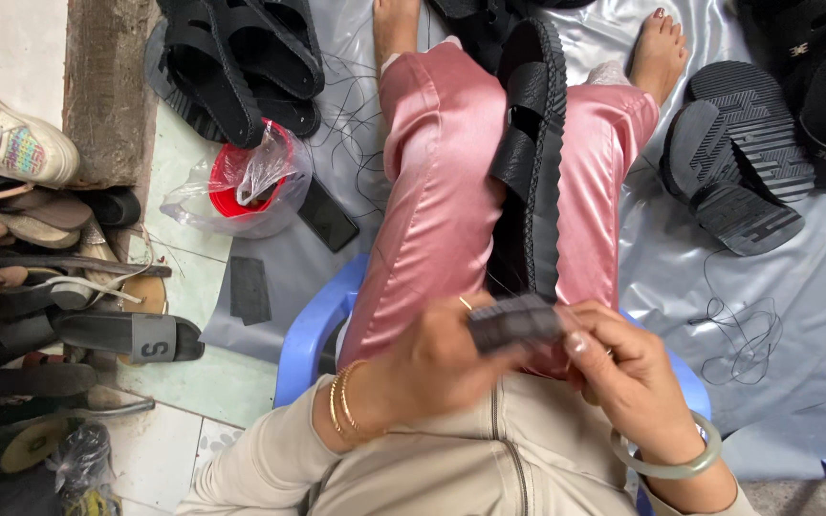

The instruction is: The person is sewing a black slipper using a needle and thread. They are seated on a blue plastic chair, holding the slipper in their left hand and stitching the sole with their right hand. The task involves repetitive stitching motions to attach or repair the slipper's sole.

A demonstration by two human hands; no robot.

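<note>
A black platform sandal [531, 153] lies between my knees on my pink trousers, sole edge up, toe pointing away. Both hands meet at its near end. My left hand [432, 363], with gold bangles on the wrist, and my right hand [623, 368], with a pale green bangle, pinch a small dark grey ribbed piece [516, 322] between their fingertips. Thin black thread runs near the sandal's near end.
I sit on a blue plastic chair [308, 334] over a grey sheet [795, 306]. Black sandals and soles [738, 158] lie right; more black sandals [241, 57] lie upper left. A red container in a clear bag [246, 182], a dark phone [325, 215] and a pile of shoes [40, 277] are left.
</note>
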